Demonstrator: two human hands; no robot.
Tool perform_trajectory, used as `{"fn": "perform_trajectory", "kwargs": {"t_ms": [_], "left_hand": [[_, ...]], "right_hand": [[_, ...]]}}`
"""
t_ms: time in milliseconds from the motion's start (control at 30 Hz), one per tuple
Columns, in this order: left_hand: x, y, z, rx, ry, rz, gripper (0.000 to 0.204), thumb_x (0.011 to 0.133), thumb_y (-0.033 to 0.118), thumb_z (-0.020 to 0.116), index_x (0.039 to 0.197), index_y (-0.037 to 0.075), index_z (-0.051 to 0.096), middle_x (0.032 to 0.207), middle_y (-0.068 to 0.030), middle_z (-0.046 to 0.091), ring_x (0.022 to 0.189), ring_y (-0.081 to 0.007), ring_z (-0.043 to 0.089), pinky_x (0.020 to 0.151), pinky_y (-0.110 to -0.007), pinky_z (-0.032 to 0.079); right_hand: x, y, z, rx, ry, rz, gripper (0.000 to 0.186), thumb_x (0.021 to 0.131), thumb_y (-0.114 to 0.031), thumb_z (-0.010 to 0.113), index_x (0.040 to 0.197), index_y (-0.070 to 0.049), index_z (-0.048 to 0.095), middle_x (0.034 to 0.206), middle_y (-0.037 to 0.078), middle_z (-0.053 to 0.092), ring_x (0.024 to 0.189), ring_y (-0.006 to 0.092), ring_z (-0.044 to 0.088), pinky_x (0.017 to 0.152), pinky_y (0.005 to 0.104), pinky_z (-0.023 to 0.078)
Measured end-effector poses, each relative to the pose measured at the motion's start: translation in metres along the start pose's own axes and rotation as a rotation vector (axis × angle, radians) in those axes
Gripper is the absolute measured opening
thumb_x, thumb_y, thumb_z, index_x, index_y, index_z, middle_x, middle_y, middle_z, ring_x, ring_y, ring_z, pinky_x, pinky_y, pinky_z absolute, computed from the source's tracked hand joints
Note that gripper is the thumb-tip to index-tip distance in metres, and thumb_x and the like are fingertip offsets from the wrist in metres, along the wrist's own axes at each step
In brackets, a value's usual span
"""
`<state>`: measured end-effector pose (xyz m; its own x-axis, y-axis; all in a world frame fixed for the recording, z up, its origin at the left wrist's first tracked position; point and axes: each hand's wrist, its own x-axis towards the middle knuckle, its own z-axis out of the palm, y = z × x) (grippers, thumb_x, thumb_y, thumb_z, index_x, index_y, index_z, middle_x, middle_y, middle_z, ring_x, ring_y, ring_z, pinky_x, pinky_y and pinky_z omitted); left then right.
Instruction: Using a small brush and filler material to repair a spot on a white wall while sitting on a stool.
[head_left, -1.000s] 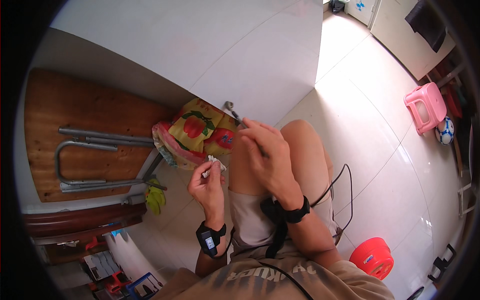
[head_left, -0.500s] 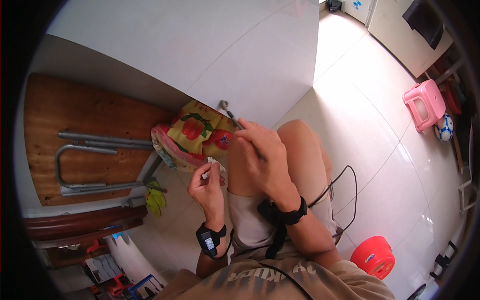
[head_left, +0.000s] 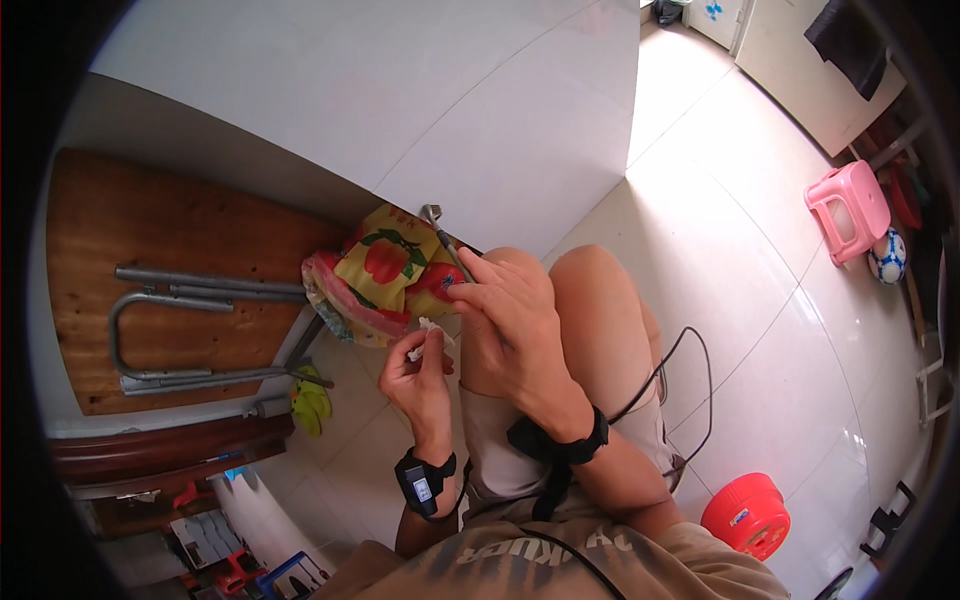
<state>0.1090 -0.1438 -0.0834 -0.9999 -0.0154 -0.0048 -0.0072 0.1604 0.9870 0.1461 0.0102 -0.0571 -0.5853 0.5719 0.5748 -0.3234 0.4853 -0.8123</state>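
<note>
My right hand [head_left: 520, 325] is above my right-of-centre lap, its fingers closed round a slim dark-handled tool [head_left: 445, 238] with a small greyish head. The head points up and away, in front of the white panel; its exact kind is too small to tell. Lower and to the left, my left hand [head_left: 418, 375] pinches a crumpled white tissue [head_left: 430, 345] between thumb and fingers. The two hands are apart, and the tissue does not touch the tool. Both wrists wear black straps, the left one with a small screen.
Close ahead stands a large white panel [head_left: 400, 100]. Yellow-and-red printed bags [head_left: 385, 265] lie below it, beside a folded wooden table [head_left: 150, 240] with metal legs. A black cable [head_left: 711, 390] loops by my knee. At right are a red bucket [head_left: 745, 515], pink stool [head_left: 848, 210] and ball [head_left: 888, 257].
My right hand has shifted slightly left, carrying the tool's head left and turning it a little. My left hand keeps the tissue and has barely moved.
</note>
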Motion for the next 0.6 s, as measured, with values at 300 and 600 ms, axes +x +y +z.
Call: {"fn": "perform_trajectory", "kwargs": {"t_ms": [300,600], "left_hand": [[0.002,-0.004,-0.004,-0.015,0.009,-0.012,0.018,0.094,0.009,0.077,0.104,-0.003,0.070,0.077,-0.0036,0.068,0.061,-0.0086,0.060,0.055,-0.023,0.047],[0.000,0.000,0.004,-0.013,0.010,0.008,0.019,0.093,0.009,0.078,0.104,-0.004,0.070,0.074,-0.0035,0.067,0.058,-0.0084,0.058,0.053,-0.023,0.045]], "right_hand": [[0.002,0.005,0.003,0.049,0.047,0.002,0.023,0.082,0.004,0.073,0.103,-0.003,0.069,0.123,0.019,0.071,0.108,0.0368,0.068,0.095,0.0468,0.050],[-0.001,0.003,0.004,0.055,0.011,0.058,0.021,0.084,0.003,0.071,0.104,-0.003,0.070,0.128,0.021,0.070,0.107,0.0371,0.068,0.096,0.0441,0.050]]}}
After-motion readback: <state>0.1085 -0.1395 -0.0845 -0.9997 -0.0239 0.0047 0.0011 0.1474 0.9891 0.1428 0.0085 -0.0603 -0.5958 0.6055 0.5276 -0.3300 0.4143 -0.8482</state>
